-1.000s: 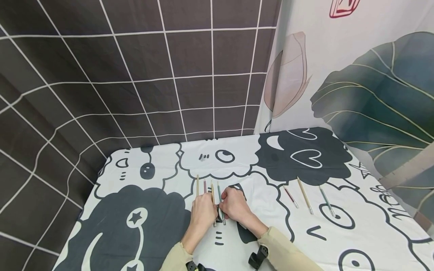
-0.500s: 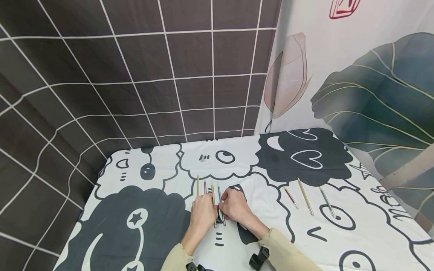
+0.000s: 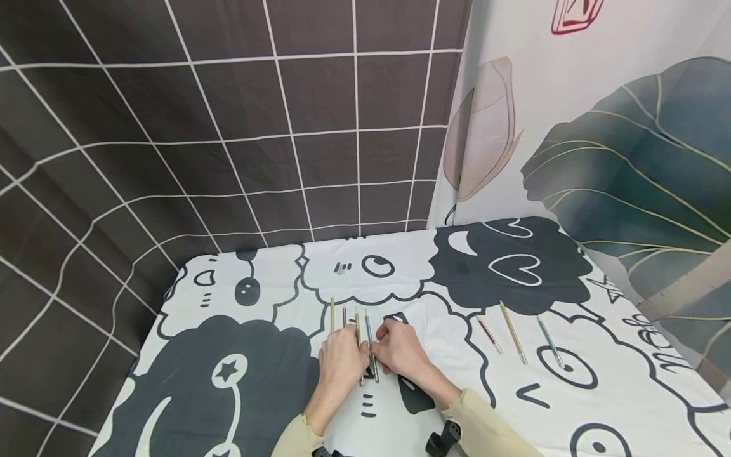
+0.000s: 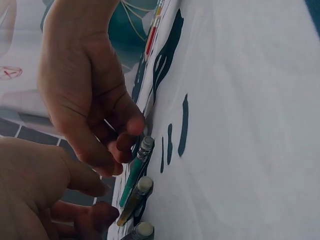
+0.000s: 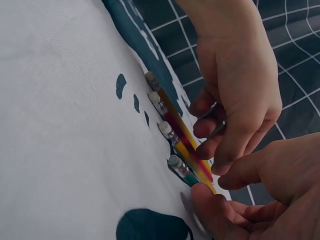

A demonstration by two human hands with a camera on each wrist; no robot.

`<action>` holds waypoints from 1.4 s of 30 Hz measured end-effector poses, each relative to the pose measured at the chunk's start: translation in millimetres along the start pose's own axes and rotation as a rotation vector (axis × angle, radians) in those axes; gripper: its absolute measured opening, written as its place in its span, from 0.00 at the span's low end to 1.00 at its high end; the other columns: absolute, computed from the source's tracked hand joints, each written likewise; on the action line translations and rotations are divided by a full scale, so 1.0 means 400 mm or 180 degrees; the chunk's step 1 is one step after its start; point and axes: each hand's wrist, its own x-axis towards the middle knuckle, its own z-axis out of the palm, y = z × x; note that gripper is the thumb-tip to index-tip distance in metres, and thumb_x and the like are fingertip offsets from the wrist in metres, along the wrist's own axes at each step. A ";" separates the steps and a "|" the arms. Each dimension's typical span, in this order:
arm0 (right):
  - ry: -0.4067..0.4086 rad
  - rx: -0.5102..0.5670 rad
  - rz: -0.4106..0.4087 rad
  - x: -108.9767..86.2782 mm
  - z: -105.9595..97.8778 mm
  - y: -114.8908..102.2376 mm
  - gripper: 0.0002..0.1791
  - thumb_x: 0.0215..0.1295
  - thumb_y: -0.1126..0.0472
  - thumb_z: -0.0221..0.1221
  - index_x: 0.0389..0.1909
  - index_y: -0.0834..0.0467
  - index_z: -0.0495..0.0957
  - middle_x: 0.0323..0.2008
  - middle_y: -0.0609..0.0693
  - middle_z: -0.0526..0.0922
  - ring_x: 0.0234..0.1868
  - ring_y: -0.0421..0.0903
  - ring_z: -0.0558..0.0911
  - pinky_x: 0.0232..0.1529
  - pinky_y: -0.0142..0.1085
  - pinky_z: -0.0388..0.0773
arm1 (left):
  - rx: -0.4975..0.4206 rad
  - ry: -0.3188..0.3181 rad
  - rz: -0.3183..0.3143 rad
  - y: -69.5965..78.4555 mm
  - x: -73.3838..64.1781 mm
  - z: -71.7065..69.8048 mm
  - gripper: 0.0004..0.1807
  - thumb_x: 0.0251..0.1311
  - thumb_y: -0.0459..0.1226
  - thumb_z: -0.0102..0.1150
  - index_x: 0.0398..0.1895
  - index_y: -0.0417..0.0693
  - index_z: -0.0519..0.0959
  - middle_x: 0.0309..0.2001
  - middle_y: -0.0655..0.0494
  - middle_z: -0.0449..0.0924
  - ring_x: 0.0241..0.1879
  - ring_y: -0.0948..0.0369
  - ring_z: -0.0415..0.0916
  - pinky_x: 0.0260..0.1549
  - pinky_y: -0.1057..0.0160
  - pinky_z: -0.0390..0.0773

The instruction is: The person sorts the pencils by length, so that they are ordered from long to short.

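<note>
Four-legged creatures aside, a row of several pencils lies side by side on the patterned cloth in the head view: a yellow pencil [image 3: 332, 312], a red pencil [image 3: 344, 315], a second yellow pencil [image 3: 358, 322] and a green pencil [image 3: 368, 327]. My left hand [image 3: 342, 357] is over the row, fingers loosely bent close to the second yellow pencil. At the right side of the green pencil, my right hand [image 3: 402, 348] has its fingertips close beside the shaft. White eraser ends show in both wrist views, including the green pencil's eraser [image 5: 175, 160]. My hands hide the pencils' middles.
To the right lie another red pencil [image 3: 489, 334], yellow pencil [image 3: 514, 333] and green pencil [image 3: 550, 341], spaced apart and slanted. The cloth [image 3: 457, 374] has cartoon sheep-like prints. A dark gridded curtain [image 3: 320, 158] rises behind the table.
My right hand has shifted slightly right, away from the green pencil. The left hand and the pencils stay almost where they were.
</note>
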 end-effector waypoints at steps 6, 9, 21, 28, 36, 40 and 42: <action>0.0054 0.0090 0.0067 -0.011 -0.022 -0.001 0.05 0.57 0.72 0.62 0.34 0.68 0.76 0.21 0.49 0.76 0.09 0.38 0.75 0.12 0.33 0.73 | -0.0062 0.0212 -0.0001 0.006 0.003 0.007 0.08 0.50 0.31 0.68 0.32 0.35 0.82 0.18 0.55 0.75 0.18 0.57 0.74 0.18 0.56 0.73; 0.0097 0.0125 0.0132 -0.016 -0.033 -0.002 0.05 0.58 0.71 0.62 0.34 0.67 0.77 0.22 0.50 0.76 0.10 0.39 0.77 0.12 0.33 0.74 | -0.0117 0.0226 0.0024 0.012 0.004 0.007 0.08 0.50 0.31 0.68 0.33 0.35 0.83 0.16 0.60 0.71 0.17 0.59 0.72 0.18 0.57 0.73; 0.0250 0.0128 0.0117 -0.026 -0.067 0.004 0.06 0.58 0.72 0.64 0.35 0.67 0.77 0.21 0.48 0.76 0.10 0.42 0.78 0.13 0.33 0.74 | -0.0466 0.0081 0.0051 0.037 0.004 0.020 0.08 0.51 0.29 0.65 0.35 0.33 0.83 0.13 0.64 0.70 0.12 0.69 0.66 0.14 0.66 0.67; 0.0393 0.0024 0.0190 -0.034 -0.105 0.018 0.05 0.57 0.72 0.65 0.33 0.65 0.78 0.20 0.46 0.76 0.10 0.42 0.78 0.15 0.33 0.73 | -0.0659 0.0131 0.0028 0.056 0.005 0.025 0.08 0.50 0.29 0.66 0.34 0.36 0.82 0.16 0.62 0.76 0.16 0.66 0.72 0.17 0.64 0.71; 0.0497 -0.0110 0.0342 -0.059 -0.161 0.044 0.06 0.57 0.72 0.64 0.35 0.65 0.78 0.20 0.46 0.77 0.10 0.40 0.77 0.20 0.33 0.73 | -0.0966 0.0061 -0.0026 0.078 0.012 0.037 0.11 0.50 0.30 0.66 0.38 0.33 0.81 0.21 0.56 0.80 0.19 0.65 0.76 0.22 0.65 0.73; 0.0536 -0.0131 0.0383 -0.074 -0.188 0.058 0.06 0.56 0.72 0.64 0.34 0.65 0.78 0.21 0.46 0.78 0.10 0.41 0.78 0.20 0.32 0.74 | -0.1077 0.0008 -0.0098 0.088 0.014 0.043 0.11 0.51 0.30 0.66 0.38 0.34 0.81 0.22 0.57 0.80 0.18 0.66 0.75 0.21 0.65 0.73; 0.0551 -0.0156 0.0417 -0.080 -0.201 0.064 0.06 0.56 0.71 0.63 0.35 0.65 0.78 0.21 0.46 0.78 0.11 0.41 0.79 0.20 0.32 0.74 | -0.1165 -0.0011 -0.0130 0.095 0.013 0.047 0.11 0.51 0.30 0.66 0.38 0.35 0.80 0.21 0.59 0.80 0.18 0.67 0.75 0.22 0.64 0.73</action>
